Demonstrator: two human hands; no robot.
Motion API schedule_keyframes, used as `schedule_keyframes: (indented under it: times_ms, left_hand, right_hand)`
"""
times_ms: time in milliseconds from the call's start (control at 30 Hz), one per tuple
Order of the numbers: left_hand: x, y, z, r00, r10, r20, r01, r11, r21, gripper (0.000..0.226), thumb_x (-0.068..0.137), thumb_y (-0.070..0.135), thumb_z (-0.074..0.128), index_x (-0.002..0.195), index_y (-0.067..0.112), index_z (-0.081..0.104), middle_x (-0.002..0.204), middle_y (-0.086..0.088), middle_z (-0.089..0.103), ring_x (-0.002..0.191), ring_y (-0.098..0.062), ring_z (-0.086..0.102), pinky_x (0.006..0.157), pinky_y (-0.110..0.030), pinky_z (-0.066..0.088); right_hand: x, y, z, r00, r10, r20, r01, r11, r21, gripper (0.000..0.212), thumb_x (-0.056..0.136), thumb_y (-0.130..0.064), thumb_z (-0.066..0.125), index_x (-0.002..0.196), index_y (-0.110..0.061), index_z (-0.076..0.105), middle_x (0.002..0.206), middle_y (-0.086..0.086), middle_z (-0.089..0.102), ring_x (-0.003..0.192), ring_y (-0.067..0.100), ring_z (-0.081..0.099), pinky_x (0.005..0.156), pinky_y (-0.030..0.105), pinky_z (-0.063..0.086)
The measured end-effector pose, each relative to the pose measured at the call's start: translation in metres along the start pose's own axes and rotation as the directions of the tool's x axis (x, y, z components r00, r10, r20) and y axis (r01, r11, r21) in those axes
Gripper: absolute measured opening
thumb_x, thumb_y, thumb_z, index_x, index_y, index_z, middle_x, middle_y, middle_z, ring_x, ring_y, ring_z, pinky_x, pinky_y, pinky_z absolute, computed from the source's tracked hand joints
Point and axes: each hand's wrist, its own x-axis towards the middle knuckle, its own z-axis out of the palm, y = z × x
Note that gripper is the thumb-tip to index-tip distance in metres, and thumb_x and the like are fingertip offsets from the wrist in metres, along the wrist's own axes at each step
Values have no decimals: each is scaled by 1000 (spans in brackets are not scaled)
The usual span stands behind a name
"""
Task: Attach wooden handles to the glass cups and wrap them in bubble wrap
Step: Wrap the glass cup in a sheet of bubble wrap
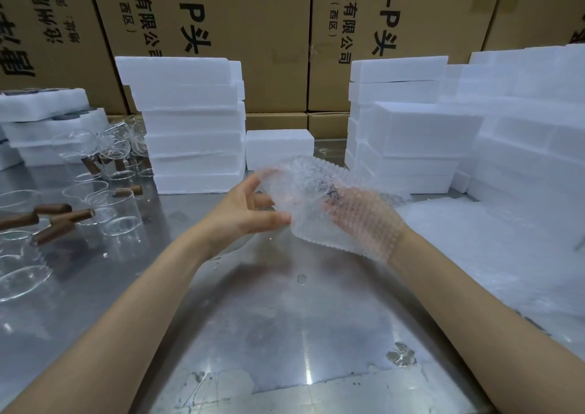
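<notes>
A sheet of bubble wrap is held up over the middle of the steel table. My left hand pinches its left edge between thumb and fingers. The sheet drapes over my right hand, which shows through the bubbles and grips it from below. Whether a cup sits inside the wrap cannot be told. Several glass cups with brown wooden handles stand on the table at the left, apart from both hands.
Stacks of white foam boxes stand behind the hands: one at centre left, a single box, more at the right. A pile of bubble wrap sheets lies at the right. Cardboard cartons wall the back.
</notes>
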Motion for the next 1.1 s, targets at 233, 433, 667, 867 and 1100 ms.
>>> schedule_keyframes:
  times_ms: [233, 433, 667, 867, 1100]
  left_hand:
    - [2, -1, 5, 984, 115, -132, -71, 952, 299, 71, 56, 11, 87, 120, 23, 58, 104, -4, 68, 93, -18, 67, 80, -24, 55]
    - [4, -9, -2, 954, 293, -66, -148, 649, 746, 63, 61, 28, 89, 115, 22, 56, 109, 10, 61, 101, -11, 56, 87, -24, 43]
    - [7, -22, 12, 943, 319, -92, -164, 691, 704, 68, 64, 29, 85, 123, 30, 52, 112, 18, 61, 103, -3, 56, 80, -14, 40]
    - [11, -25, 12, 952, 203, -228, -73, 876, 477, 62, 61, 28, 86, 115, 32, 57, 105, 23, 63, 92, 10, 58, 78, 0, 41]
    - [13, -16, -5, 914, -230, -335, 136, 950, -280, 44, 60, 41, 73, 101, 27, 66, 110, 12, 66, 107, -9, 60, 87, -27, 41]
  right_hand:
    - [2, 5, -7, 993, 54, 106, -63, 994, 84, 19, 96, -3, 42, 83, -7, 54, 64, 4, 58, 49, 8, 60, 47, 18, 50]
    - [6, 6, -3, 995, 10, -103, -37, 964, -262, 21, 96, 0, 45, 77, -4, 53, 72, 9, 53, 40, 5, 58, 39, 15, 46]
    - [-6, 1, 1, 992, -58, -114, 23, 956, -292, 17, 95, -3, 49, 81, -10, 56, 76, 1, 53, 63, 8, 54, 44, 10, 46]
    - [-13, -11, 9, 959, -283, -18, 227, 803, -551, 13, 89, -20, 63, 78, -15, 67, 69, 3, 70, 60, 10, 68, 54, 18, 53]
    - [-10, -20, -10, 676, -691, -256, 464, 669, -580, 12, 93, -34, 54, 103, -29, 57, 97, -8, 69, 95, 10, 63, 79, 26, 47]
